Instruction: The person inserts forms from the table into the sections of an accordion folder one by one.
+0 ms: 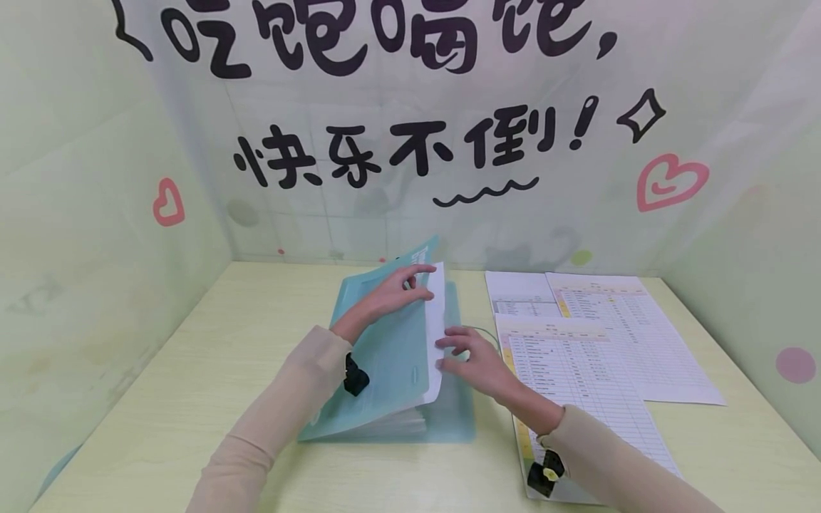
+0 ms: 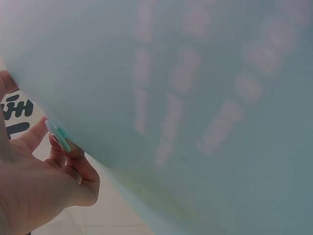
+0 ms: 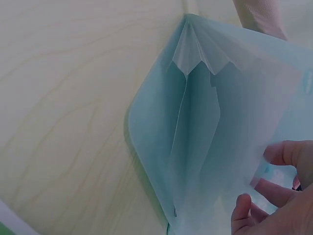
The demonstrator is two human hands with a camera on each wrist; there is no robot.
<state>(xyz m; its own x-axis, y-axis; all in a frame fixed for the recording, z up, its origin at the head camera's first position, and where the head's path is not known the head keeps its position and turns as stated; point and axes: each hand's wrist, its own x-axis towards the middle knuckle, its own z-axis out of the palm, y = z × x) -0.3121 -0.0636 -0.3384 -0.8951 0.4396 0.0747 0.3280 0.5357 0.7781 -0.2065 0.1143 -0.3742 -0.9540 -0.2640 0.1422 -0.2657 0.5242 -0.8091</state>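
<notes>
A teal translucent accordion file folder [image 1: 393, 356] stands partly open on the table, its front cover raised. A white sheet of paper [image 1: 435, 320] sticks out past the cover's right edge. Near the sheet's upper end, my left hand [image 1: 398, 288] pinches it between thumb and index finger, with the other fingers curled. Lower on the same edge, the fingertips and thumb of my right hand [image 1: 477, 363] grip the sheet. The folder's pleated pockets [image 3: 195, 122] fan out in the right wrist view. The cover fills most of the left wrist view.
Printed table sheets [image 1: 577, 377] lie overlapped at the right, partly under my right forearm. A thin cord loop [image 1: 481, 330] runs from the folder's right side. Behind the table hangs a printed cloth [image 1: 359, 221] with lettering, and similar cloth closes both sides.
</notes>
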